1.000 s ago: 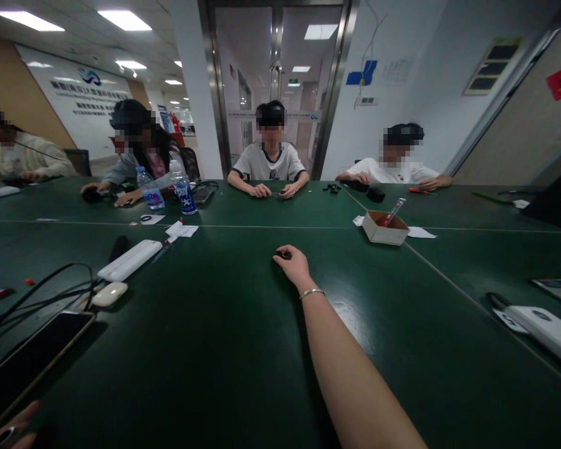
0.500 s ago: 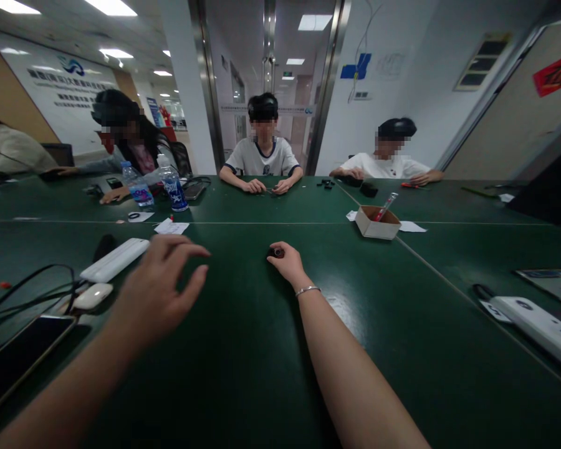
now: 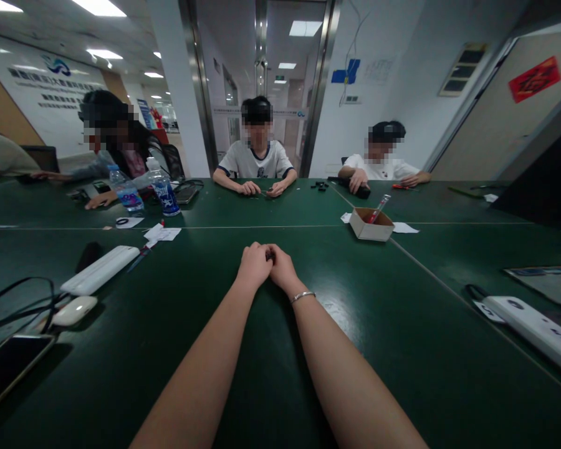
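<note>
In the middle of the green table, my left hand (image 3: 254, 265) and my right hand (image 3: 283, 267) meet around a small dark round object (image 3: 269, 255). Only a sliver of it shows between the fingers, so its kind is unclear. Both hands have curled fingers and grip the object from either side, close to the tabletop. A silver bracelet (image 3: 303, 297) circles my right wrist.
A small open box (image 3: 371, 233) with a clear tube stands ahead to the right. Left of my arms lie a white power bank (image 3: 100, 269), cables and a phone (image 3: 14, 368); bottles (image 3: 164, 194) stand beyond. A white device (image 3: 533, 330) lies at right. Several people sit opposite.
My left hand has come from the left to the dark object beside my right hand and closed on it. At far right, a co-worker's hand has moved onto a black item.
</note>
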{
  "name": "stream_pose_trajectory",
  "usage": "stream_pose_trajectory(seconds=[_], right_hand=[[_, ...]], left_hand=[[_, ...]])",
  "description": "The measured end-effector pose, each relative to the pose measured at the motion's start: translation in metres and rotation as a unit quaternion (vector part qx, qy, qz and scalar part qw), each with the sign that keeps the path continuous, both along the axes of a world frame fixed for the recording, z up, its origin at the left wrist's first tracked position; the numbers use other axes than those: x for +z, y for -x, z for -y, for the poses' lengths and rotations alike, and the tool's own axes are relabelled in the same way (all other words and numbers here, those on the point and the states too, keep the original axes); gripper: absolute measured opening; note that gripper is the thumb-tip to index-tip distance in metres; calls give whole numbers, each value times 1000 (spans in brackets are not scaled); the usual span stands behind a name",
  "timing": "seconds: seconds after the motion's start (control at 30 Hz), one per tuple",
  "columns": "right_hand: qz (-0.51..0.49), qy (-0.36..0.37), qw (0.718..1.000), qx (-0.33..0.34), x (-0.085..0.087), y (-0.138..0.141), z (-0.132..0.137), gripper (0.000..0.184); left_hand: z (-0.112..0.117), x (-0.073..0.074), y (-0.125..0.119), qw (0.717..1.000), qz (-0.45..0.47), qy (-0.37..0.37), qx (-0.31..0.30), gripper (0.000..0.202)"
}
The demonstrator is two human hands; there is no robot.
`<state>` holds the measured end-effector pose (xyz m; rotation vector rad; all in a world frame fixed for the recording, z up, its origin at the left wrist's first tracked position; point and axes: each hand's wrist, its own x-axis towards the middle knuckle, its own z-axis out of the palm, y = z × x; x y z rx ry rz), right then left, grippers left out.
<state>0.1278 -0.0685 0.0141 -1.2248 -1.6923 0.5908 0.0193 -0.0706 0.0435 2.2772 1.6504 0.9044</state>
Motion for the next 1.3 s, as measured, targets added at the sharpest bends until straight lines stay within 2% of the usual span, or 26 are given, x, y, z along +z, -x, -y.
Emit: stream_pose_trajectory(seconds=[0.1, 0.17, 0.23, 0.3, 0.33, 0.4, 0.53, 0.7, 0.77, 0.97, 1.1, 1.2, 1.3], right_hand=[[-10, 8, 1000, 8, 0, 2, -1, 36], [-8, 32, 999, 6, -1, 2, -3, 36], [13, 52, 999, -9, -2, 3, -5, 35], [45, 58, 997, -27, -2, 3, -6, 28], [57, 57, 996, -31, -2, 3, -6, 24], [60, 53, 996, -28, -2, 3, -6, 20], [15, 32, 999, 5, 0, 3, -2, 23], [17, -11, 1000, 12, 1, 2, -1, 25], [15, -15, 1000, 4, -1, 1, -3, 25], [-12, 5, 1000, -17, -1, -1, -4, 27], [-35, 24, 999, -21, 0, -1, -5, 26], [-108, 72, 991, 2, 0, 0, -7, 25], [-208, 119, 970, 27, 1, -1, -8, 27]], left_hand=[[0, -2, 2, 999, 51, -6, 3, 10], [-2, -6, 5, 990, 136, 17, 21, 10], [-5, -12, 12, 960, 269, 63, 55, 15], [-10, -21, 23, 911, 392, 97, 80, 18], [-13, -25, 29, 891, 432, 106, 86, 18], [-18, -32, 41, 872, 466, 111, 97, 17], [-19, -35, 51, 873, 466, 99, 108, 20], [-12, -30, 45, 913, 400, 49, 63, 28], [-10, -30, 42, 915, 400, 35, 41, 36], [-5, -29, 34, 920, 387, 45, -40, 23], [-3, -27, 31, 923, 377, 49, -53, 20], [-2, -25, 30, 925, 373, 44, -56, 19], [1, -24, 29, 930, 360, 40, -68, 18]])
